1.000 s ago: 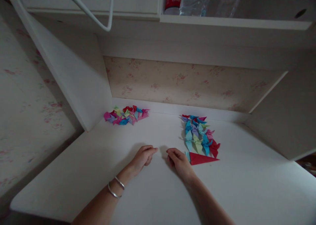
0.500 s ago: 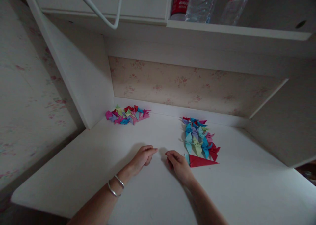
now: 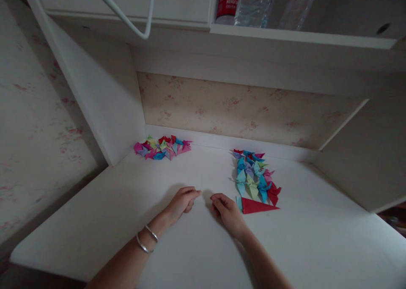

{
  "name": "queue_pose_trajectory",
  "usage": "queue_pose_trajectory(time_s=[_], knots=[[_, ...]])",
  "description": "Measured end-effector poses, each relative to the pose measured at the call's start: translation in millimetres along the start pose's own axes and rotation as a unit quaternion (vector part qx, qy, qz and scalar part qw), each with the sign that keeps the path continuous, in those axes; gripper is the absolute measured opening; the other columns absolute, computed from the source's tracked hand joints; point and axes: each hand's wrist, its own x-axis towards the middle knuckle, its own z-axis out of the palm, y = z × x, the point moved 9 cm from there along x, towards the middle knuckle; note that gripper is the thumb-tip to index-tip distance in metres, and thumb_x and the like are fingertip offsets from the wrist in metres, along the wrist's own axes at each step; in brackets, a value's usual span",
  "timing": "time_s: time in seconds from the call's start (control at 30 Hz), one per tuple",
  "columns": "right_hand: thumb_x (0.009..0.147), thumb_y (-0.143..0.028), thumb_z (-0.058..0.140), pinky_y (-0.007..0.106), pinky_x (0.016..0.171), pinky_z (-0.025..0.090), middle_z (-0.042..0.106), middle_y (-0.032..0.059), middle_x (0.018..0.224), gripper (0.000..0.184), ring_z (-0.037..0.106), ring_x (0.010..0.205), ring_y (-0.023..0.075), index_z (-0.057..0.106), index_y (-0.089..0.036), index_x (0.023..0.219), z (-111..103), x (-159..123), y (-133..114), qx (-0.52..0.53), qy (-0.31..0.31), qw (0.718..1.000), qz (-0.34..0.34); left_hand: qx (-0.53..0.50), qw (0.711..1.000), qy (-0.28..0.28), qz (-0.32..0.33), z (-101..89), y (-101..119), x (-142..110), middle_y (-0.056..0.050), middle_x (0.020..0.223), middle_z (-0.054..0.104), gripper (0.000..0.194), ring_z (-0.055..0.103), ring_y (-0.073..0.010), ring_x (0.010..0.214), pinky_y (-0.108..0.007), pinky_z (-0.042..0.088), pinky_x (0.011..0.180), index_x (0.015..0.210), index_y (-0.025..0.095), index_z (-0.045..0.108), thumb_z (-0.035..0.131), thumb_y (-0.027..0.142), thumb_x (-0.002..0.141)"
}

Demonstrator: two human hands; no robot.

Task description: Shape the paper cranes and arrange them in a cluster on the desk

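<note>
Curled hands [image 3: 183,202] [image 3: 227,213]; red paper [image 3: 258,205] near the right

My bangles [image 3: 152,234] gleam silver; my desk [image 3: 177,261] is white; I see a red paper triangle [image 3: 258,206], pale-blue paper [image 3: 239,203], paper birds [image 3: 253,188] in blue, lilac, yellow-green, pink and red, a multicoloured pile [image 3: 163,147]; pinkish-red flowers pattern the cream wallpaper [image 3: 203,100].

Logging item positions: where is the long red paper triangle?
In the head view, the red paper triangle lies right of the right hand, in front of the right cluster of cranes.
</note>
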Motion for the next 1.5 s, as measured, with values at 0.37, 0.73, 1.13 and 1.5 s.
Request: queue_pose_trajectory(time_s=[0.37,0.73,1.13,1.5], knots=[[0.083,-0.050,0.054,0.023,0.049,0.032,0.055,-0.0010,0.063,0.034,0.045,0.054,0.0108,0.061,-0.017,0.088,2,-1,-2,0.004,-0.007,1.000,-0.003,-0.002,1.000,-0.010,-0.006,-0.8,-6,2,0.011,0.042,0.027,0.033,0.017,-0.0053,0.037,-0.025,0.010,0.040,0.060,0.021,0.035,0.058,0.035,0.079],[0.084,-0.050,0.053,0.022,0.048,0.032,0.053,-0.0025,0.060,0.033,0.045,0.052,0.0109,0.061,-0.018,0.087,2,-2,-1,-0.011,-0.004,1.000,0.002,0.001,1.000,-0.002,-0.007,-1.0,-8,3,0.011,0.043,0.027,0.031,0.017,-0.0053,0.038,-0.025,0.010,0.040,0.060,0.021,0.036,0.058,0.033,0.078],[0.090,-0.036,0.039,0.022,0.056,0.040,0.067,0.0004,0.069,0.030,0.058,0.058,0.0125,0.064,-0.020,0.084,22,65,-33,-0.293,-0.059,0.953,-0.050,0.087,0.994,-0.027,-0.052,8.4,-5,1,0.010,0.041,0.029,0.027,0.021,-0.0069,0.040,-0.027,0.011,0.042,0.056,0.020,0.041,0.057,0.032,0.073],[0.094,-0.024,0.035,0.027,0.094,0.037,0.063,0.0118,0.115,0.035,0.055,0.108,0.0195,0.067,-0.014,0.103,71,214,-71,-0.515,-0.037,0.845,-0.138,0.095,0.992,-0.032,-0.081,1.2,-13,8,0.009,0.045,0.031,0.021,0.027,-0.0079,0.046,-0.025,0.017,0.048,0.056,0.018,0.048,0.058,0.030,0.070]])
